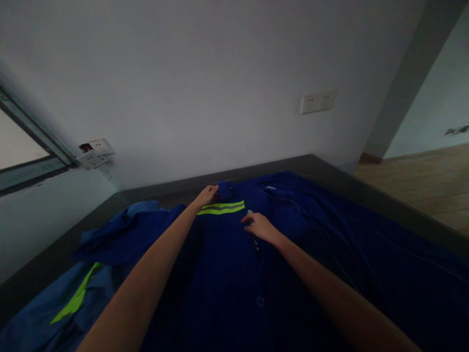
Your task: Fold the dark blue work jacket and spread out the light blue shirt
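Note:
A dark blue work jacket [227, 264] with a yellow-green and grey reflective stripe [222, 208] is spread over a dark table. My left hand [208, 194] is at its far edge, fingers pinched on a raised blue fold of cloth [224, 189] above the stripe. Close to the stripe's right end, my right hand [259, 227] is curled over the jacket. A small pale object [250, 212] pokes out from its fingers, too small and dim to name. A round button [260, 301] shows on the jacket's front, nearer to me.
Lighter blue clothing [31, 313] with a bright yellow-green strip [78, 296] lies crumpled on the left. The dark table [311, 166] meets a pale wall with wall sockets [318, 101]. More sockets [94, 152] hang beside a window frame [36, 127]. Wooden flooring [428, 181] is at the right.

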Demonstrator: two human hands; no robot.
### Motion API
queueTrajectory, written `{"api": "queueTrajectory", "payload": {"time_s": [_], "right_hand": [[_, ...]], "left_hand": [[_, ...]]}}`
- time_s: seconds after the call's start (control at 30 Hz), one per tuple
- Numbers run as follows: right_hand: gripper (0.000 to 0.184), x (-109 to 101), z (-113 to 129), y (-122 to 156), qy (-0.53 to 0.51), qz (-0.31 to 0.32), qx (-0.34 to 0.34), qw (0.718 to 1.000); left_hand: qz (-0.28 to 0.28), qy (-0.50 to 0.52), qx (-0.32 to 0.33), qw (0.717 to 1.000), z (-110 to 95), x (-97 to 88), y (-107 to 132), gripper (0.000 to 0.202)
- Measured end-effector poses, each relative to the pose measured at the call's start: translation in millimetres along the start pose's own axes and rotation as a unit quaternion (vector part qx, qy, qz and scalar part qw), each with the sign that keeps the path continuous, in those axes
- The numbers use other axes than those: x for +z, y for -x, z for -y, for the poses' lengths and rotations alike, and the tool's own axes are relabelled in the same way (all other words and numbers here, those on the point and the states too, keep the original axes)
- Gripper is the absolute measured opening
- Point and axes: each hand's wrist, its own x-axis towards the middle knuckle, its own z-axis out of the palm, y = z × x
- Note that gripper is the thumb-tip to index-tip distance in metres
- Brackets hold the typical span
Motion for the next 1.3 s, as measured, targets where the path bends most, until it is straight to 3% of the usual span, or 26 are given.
{"api": "queueTrajectory", "payload": {"time_s": [0.17, 0.33, 0.47, 0.7, 0.9, 1.03, 1.13, 1.2, 1.3], "right_hand": [[0.031, 7, -7, -2, 0.012, 0.019, 0.006, 1.000], [0.039, 9, -7, -2, 0.036, 0.029, 0.004, 0.999], [0.043, 8, -10, -3, 0.059, 0.029, 0.012, 0.998], [0.043, 9, -12, -2, 0.098, 0.010, 0.014, 0.995], [0.040, 12, -8, 3, 0.129, -0.004, 0.024, 0.991], [0.038, 15, -5, 6, 0.150, -0.016, 0.024, 0.988], [0.037, 16, -4, 7, 0.166, -0.021, 0.025, 0.986], [0.036, 16, -2, 8, 0.176, -0.023, 0.024, 0.984], [0.036, 16, -1, 9, 0.190, -0.025, 0.022, 0.981]], "left_hand": [[-0.042, -0.168, 0.018, 0.985, 14, 29.3, -4, 0.032], [-0.089, -0.250, 0.008, 0.964, 19, 41.7, -13, 0.028], [-0.129, -0.258, 0.011, 0.957, 24, 39.0, -15, 0.027], [-0.186, -0.241, 0.015, 0.952, 33, 27.1, -12, 0.052], [-0.209, -0.253, 0.056, 0.943, 34, 13.0, -3, 0.052], [-0.184, -0.304, 0.072, 0.932, 40, 5.1, 10, 0.041], [-0.177, -0.345, 0.099, 0.916, 34, 9.3, 21, 0.043], [-0.147, -0.389, 0.170, 0.894, 24, 19.5, 25, 0.048], [-0.039, -0.453, 0.277, 0.847, 10, 44.1, 24, 0.052]]}}
